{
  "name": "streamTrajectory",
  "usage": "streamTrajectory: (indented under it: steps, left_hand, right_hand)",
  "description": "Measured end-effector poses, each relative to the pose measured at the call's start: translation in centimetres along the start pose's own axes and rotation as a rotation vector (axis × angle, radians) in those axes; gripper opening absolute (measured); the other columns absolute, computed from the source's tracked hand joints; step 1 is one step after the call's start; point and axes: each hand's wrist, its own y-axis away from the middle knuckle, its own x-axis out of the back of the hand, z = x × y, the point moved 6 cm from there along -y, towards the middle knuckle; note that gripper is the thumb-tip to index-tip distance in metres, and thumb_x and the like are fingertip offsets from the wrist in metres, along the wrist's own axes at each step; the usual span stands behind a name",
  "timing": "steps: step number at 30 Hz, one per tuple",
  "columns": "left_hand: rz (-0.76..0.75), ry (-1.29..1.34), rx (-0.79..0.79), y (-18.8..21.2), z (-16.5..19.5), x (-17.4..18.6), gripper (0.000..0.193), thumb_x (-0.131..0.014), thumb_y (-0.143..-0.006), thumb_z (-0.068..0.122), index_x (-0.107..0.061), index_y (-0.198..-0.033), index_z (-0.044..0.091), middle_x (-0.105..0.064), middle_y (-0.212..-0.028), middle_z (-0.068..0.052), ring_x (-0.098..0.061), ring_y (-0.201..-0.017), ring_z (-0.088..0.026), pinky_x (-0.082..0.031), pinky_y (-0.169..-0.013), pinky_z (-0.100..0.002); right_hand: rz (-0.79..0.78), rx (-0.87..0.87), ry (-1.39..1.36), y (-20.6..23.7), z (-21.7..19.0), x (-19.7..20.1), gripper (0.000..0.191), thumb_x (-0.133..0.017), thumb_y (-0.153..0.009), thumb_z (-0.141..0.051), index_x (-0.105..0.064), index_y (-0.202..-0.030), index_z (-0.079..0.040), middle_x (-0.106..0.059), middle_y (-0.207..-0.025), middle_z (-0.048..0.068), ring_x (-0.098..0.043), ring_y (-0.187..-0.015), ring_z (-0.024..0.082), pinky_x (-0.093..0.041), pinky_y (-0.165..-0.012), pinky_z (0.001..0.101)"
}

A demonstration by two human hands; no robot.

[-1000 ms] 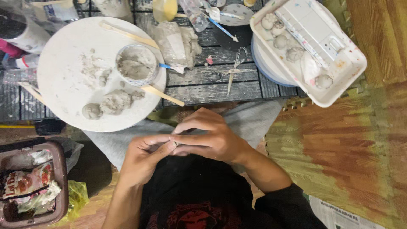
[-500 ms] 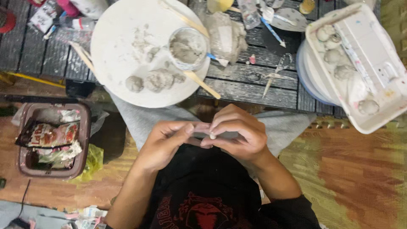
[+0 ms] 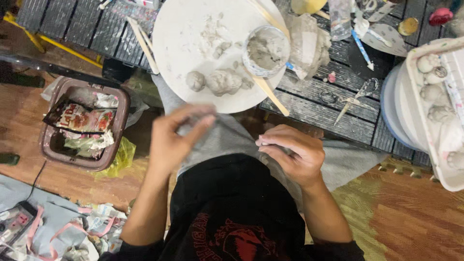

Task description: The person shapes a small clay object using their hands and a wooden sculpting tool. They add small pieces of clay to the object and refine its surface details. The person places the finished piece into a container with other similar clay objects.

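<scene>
Both hands have parted: left hand (image 3: 176, 140) lifts, blurred, fingers pinching something I cannot make out. Right hand (image 3: 290, 154) curls loosely over the grey cloth (image 3: 227, 137). A red-and-white wrapper (image 3: 79, 118) lies in the brown bin (image 3: 48, 145).

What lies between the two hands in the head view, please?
Between the left hand and the right hand only grey cloth over the lap shows in the head view; nothing else lies in that gap.

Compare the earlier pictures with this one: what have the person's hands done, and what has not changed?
The hands, pressed together before, have parted. The left hand has lifted, blurred, toward the round white plate; the right hand stays low, fingers curled. The clay lumps, cup and scissors lie as before.
</scene>
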Motion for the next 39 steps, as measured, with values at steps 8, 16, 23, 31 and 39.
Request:
streamTrajectory:
  steps: [8,16,23,31,39]
  left_hand:
    - [0.086,-0.490,-0.277,-4.5,0.6,3.5,0.076,-0.095,-0.080,0.026,-0.059,-0.143,0.003,-0.049,-0.146,-0.015,-0.038,-0.132,-0.038,-0.041,-0.112,-0.046]
    - [0.065,-0.489,-0.307,-4.9,1.3,3.5,0.073,-0.096,-0.077,0.026,-0.064,-0.141,0.007,-0.049,-0.150,-0.015,-0.036,-0.135,-0.038,-0.043,-0.112,-0.047]
    - [-0.216,-0.177,-0.617,-0.2,6.1,-0.4,0.043,-0.090,-0.083,0.019,-0.076,-0.123,0.026,-0.057,-0.151,-0.002,-0.047,-0.144,-0.024,-0.036,-0.122,-0.041]
    - [-0.310,-0.038,-0.627,0.7,6.3,-3.3,0.032,-0.089,-0.076,0.024,-0.083,-0.107,0.024,-0.061,-0.144,-0.003,-0.044,-0.137,-0.028,-0.037,-0.118,-0.044]
    - [-0.278,-0.014,-0.633,0.6,6.9,-3.2,0.027,-0.088,-0.078,0.022,-0.082,-0.104,0.021,-0.064,-0.138,-0.007,-0.048,-0.132,-0.029,-0.042,-0.114,-0.044]
  right_hand:
    - [-0.016,0.038,0.005,-0.5,0.5,-1.2,0.020,-0.082,-0.084,0.004,-0.072,-0.102,0.006,-0.075,-0.096,0.016,-0.077,-0.088,0.026,-0.064,-0.079,0.0352]
    - [-0.007,0.038,-0.072,-0.9,0.6,-1.5,0.021,-0.084,-0.081,0.004,-0.073,-0.099,0.003,-0.075,-0.092,0.015,-0.077,-0.085,0.024,-0.065,-0.079,0.0349]
    - [-0.064,-0.274,-0.196,0.3,1.6,-1.0,0.024,-0.084,-0.079,0.003,-0.074,-0.102,0.005,-0.076,-0.096,0.017,-0.075,-0.083,0.022,-0.061,-0.071,0.0299]
    - [-0.132,-0.563,-0.667,2.0,2.3,-1.4,0.021,-0.076,-0.092,0.002,-0.074,-0.112,0.003,-0.074,-0.112,0.018,-0.072,-0.092,0.019,-0.059,-0.077,0.0283]
    - [-0.132,-0.579,-0.596,3.0,3.3,-1.8,0.017,-0.080,-0.089,0.001,-0.077,-0.105,0.007,-0.071,-0.102,0.016,-0.066,-0.089,0.018,-0.052,-0.077,0.0290]
